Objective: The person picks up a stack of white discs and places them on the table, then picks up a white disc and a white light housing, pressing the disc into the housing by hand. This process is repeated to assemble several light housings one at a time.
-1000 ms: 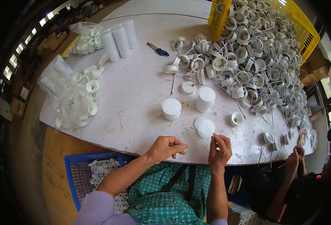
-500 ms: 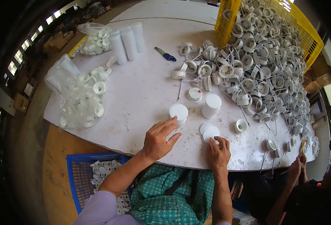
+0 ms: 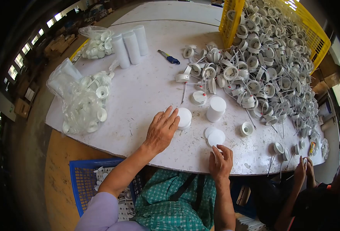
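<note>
My left hand (image 3: pixel 162 131) has its fingers stretched out, palm down, against the left side of a short stack of white round discs (image 3: pixel 184 118). My right hand (image 3: pixel 221 161) has curled fingers just below two overlapping loose white discs (image 3: pixel 216 138). A small whitish edge shows at its fingertips, too little to name. Behind them stands a taller stack of white discs (image 3: pixel 216 109). A white cup-shaped fitting (image 3: pixel 246 129) lies right of the discs, and a white lamp-holder-like part with a red tip (image 3: pixel 199 98) lies farther back.
A large heap of white wired parts (image 3: pixel 262 73) spills from a yellow crate (image 3: pixel 227 27). Left are a clear bag of white fittings (image 3: pixel 86 100) and wrapped white rolls (image 3: pixel 130 48). A utility knife (image 3: pixel 169 57) lies behind. Another person's hands (image 3: pixel 305 169) are at right; a blue basket (image 3: pixel 81 184) stands below.
My left hand has shifted left, from the top of the short stack to its side. My right hand has drawn slightly towards me, its fingers more curled. The other person's hands have left a yellow-handled tool.
</note>
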The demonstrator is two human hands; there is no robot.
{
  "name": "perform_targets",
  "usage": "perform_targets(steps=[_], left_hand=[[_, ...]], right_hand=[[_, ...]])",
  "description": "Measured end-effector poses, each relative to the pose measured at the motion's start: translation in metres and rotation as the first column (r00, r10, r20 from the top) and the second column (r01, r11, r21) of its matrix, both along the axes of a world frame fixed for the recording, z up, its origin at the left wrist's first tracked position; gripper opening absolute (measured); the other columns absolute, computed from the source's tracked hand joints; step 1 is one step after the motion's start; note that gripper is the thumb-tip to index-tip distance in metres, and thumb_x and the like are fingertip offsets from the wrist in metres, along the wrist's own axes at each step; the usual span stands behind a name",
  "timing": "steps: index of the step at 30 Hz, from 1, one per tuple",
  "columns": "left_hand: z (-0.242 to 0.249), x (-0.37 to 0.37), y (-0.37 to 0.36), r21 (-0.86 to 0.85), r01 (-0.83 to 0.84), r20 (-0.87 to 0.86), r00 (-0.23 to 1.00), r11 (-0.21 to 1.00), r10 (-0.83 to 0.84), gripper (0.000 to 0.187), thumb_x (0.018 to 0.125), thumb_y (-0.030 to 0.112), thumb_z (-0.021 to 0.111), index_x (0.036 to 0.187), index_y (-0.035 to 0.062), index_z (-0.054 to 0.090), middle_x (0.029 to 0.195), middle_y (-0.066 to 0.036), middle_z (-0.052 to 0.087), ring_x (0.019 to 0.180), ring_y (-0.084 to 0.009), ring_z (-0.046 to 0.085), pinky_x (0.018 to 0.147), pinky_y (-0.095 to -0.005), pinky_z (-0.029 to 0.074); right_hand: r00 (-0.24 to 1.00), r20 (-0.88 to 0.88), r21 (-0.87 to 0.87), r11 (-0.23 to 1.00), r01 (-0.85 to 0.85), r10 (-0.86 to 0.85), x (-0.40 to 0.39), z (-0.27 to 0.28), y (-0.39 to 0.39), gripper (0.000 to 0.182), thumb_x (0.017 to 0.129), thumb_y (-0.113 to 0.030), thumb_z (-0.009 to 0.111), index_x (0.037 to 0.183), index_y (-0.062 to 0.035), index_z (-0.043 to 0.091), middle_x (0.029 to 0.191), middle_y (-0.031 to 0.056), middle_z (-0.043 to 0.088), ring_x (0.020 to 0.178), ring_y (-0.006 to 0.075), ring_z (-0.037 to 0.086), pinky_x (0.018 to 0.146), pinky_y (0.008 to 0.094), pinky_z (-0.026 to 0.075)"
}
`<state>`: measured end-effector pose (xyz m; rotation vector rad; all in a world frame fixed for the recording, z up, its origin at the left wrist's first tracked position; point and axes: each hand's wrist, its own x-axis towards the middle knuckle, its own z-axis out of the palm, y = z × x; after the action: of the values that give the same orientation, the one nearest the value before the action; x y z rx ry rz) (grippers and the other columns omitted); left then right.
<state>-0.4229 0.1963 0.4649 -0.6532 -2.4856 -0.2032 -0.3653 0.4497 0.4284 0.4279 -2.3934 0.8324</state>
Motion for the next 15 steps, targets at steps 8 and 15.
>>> perform_targets(steps=[8, 15], left_hand=[[-0.001, 0.001, -0.006, -0.004, 0.095, -0.190, 0.977, 0.995, -0.094, 0.023, 0.079, 0.003, 0.063, 0.100, -0.0071, 0.063, 0.108, -0.024, 0.064, 0.105, -0.0358, 0.062, 0.083, -0.0401, 0.051], [0.000, -0.010, -0.007, -0.018, 0.134, -0.257, 0.957, 0.991, -0.135, 0.018, 0.079, 0.003, 0.063, 0.095, -0.0063, 0.064, 0.104, -0.023, 0.065, 0.098, -0.0336, 0.065, 0.078, -0.0380, 0.053]], right_hand=[[0.999, -0.028, -0.044, 0.999, -0.027, 0.026, 0.002, 0.003, -0.006, 0.034, 0.069, 0.005, 0.068, 0.101, -0.0064, 0.066, 0.103, 0.0111, 0.059, 0.089, 0.0296, 0.058, 0.069, 0.0339, 0.052], [0.999, -0.005, -0.078, 0.996, -0.044, 0.043, 0.005, 0.004, -0.011, 0.035, 0.069, 0.007, 0.067, 0.101, -0.0065, 0.067, 0.101, 0.0118, 0.061, 0.089, 0.0290, 0.059, 0.069, 0.0333, 0.052]])
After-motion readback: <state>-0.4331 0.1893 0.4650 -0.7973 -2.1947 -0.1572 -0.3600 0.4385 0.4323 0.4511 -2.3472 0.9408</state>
